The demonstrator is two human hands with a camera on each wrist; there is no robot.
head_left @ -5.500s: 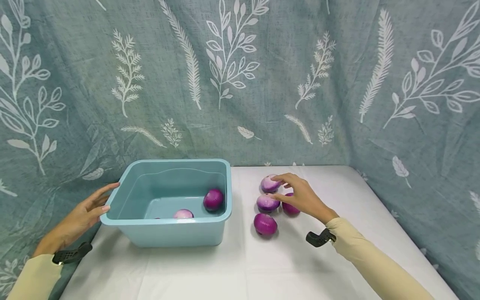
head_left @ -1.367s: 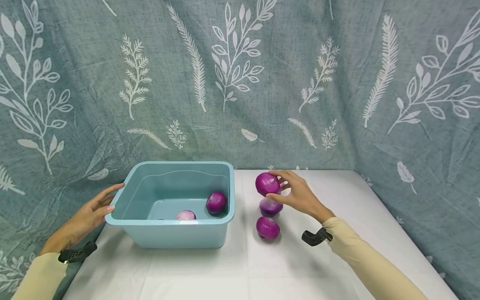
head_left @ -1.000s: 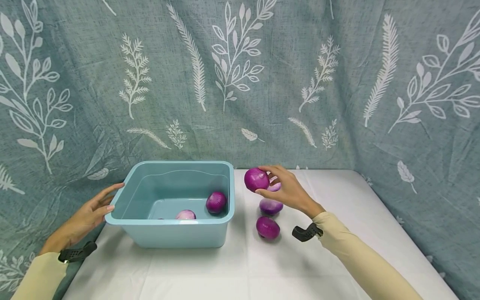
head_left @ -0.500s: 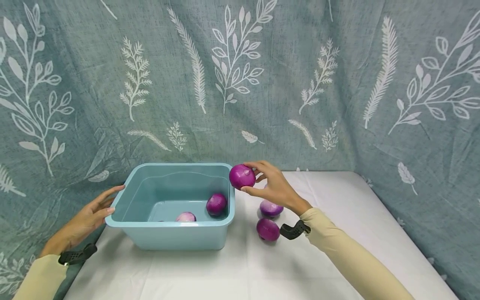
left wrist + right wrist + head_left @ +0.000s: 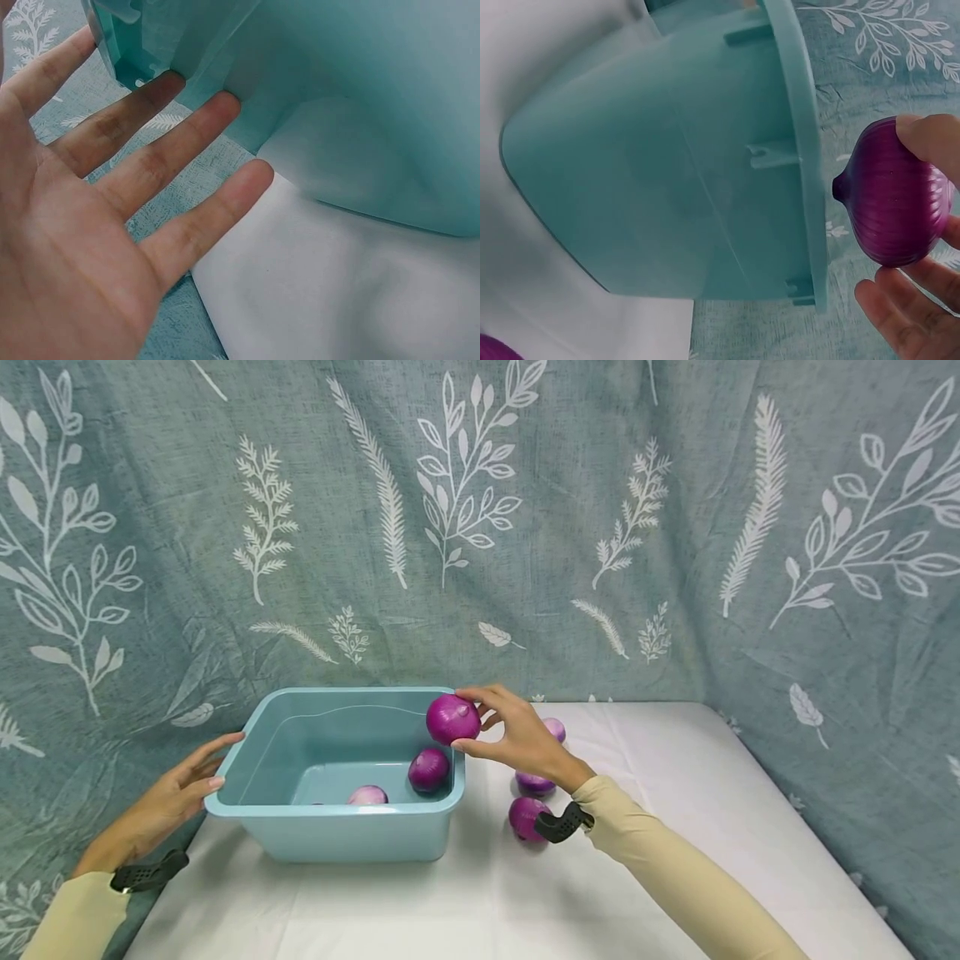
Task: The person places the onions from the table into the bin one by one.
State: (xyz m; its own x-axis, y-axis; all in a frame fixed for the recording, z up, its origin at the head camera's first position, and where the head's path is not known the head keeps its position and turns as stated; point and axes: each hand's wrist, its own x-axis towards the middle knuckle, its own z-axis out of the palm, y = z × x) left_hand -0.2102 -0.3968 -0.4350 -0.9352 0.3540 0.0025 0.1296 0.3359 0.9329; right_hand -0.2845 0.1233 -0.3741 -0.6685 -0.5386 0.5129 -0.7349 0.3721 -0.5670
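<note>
My right hand (image 5: 501, 732) grips a purple onion (image 5: 452, 718) by the fingertips and holds it above the right rim of a light blue plastic tub (image 5: 330, 837). In the right wrist view the onion (image 5: 894, 203) hangs just past the tub's rim (image 5: 801, 165). Inside the tub lie a purple onion (image 5: 429, 770) and a paler one (image 5: 367, 794). My left hand (image 5: 174, 788) is open, its straight fingers (image 5: 187, 142) touching the tub's left wall (image 5: 315, 90).
Three more onions lie on the white table (image 5: 675, 827) right of the tub: one (image 5: 527, 817) by my right wrist, one (image 5: 533, 782) behind it, one (image 5: 555, 729) partly hidden by my hand. A leaf-patterned curtain (image 5: 480, 527) hangs behind and at both sides.
My right hand lifted an onion off the table and carried it left, from beside the tub to above the tub's right rim. The left hand stayed at the tub's left side.
</note>
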